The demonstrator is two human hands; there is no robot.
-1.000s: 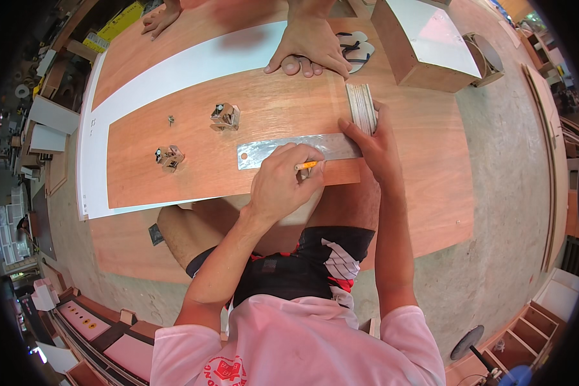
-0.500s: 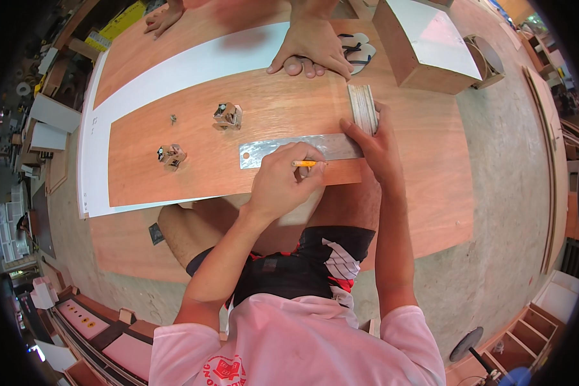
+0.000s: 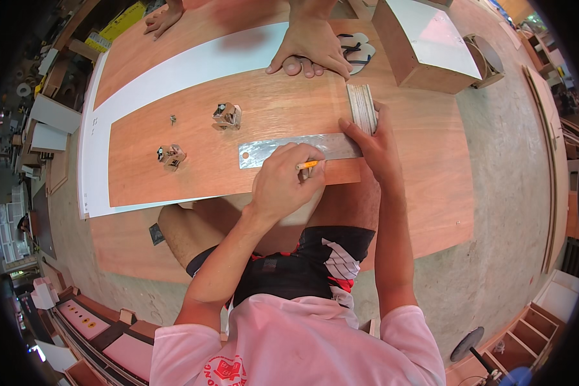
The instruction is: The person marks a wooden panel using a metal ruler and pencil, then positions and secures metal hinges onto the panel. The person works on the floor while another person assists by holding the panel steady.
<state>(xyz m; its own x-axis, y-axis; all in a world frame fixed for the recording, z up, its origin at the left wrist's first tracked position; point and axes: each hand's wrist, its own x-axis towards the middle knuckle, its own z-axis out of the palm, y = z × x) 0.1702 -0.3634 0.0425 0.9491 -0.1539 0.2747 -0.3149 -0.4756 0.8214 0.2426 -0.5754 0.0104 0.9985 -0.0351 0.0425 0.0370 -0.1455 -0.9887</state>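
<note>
Left hand (image 3: 283,183) pinches pencil (image 3: 306,165); right hand (image 3: 374,145) flat, pinning ruler (image 3: 299,150) on board (image 3: 193,174). Ruler, seemingly unclamped, could slip, skewing line.

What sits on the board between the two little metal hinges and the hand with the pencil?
In the head view, only the metal ruler's free end; otherwise bare board separates the hinges from the left hand.

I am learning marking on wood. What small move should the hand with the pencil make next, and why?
Probably draw the pencil along the ruler's lower edge. The left hand has its tip at that edge on the board, and the right hand presses the ruler's end flat.
</note>
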